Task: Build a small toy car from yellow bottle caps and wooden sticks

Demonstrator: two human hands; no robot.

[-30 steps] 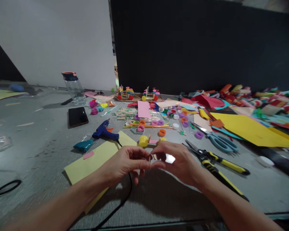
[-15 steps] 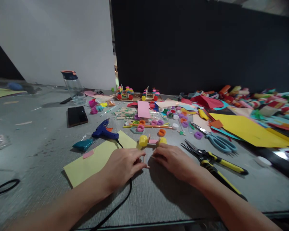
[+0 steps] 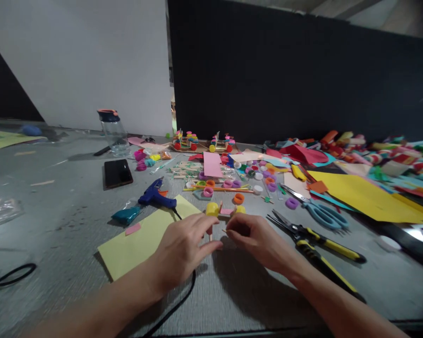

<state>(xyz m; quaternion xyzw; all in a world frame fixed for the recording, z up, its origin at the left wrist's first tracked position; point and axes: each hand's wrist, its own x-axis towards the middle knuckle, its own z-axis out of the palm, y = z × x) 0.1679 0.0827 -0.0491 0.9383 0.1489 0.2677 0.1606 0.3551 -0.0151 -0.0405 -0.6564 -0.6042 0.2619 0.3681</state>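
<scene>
My left hand (image 3: 187, 241) is by the yellow sheet, thumb and index finger apart. A short pale stick (image 3: 210, 237) spans upright between its fingers and thumb. Facing it, my right hand (image 3: 252, 237) is closed in a pinch, and the tip of a thin wooden stick (image 3: 224, 230) pokes out from its fingertips. Just beyond both hands sits a small assembly with a pink piece (image 3: 227, 211) between two yellow wheel-like caps (image 3: 212, 209). My right hand partly hides the right cap.
A blue glue gun (image 3: 157, 195) lies left on the yellow sheet (image 3: 127, 253), its cord running beneath my left hand. Yellow-black cutters (image 3: 310, 239) and blue-handled scissors (image 3: 324, 213) lie right. Behind are coloured rings (image 3: 238, 199), bundled sticks, a phone (image 3: 117, 172) and a bottle (image 3: 113, 134).
My left thumb and index finger have spread wider around the short stick. My right fingers have turned, and the thin stick's tip now shows. The whole view has shifted slightly.
</scene>
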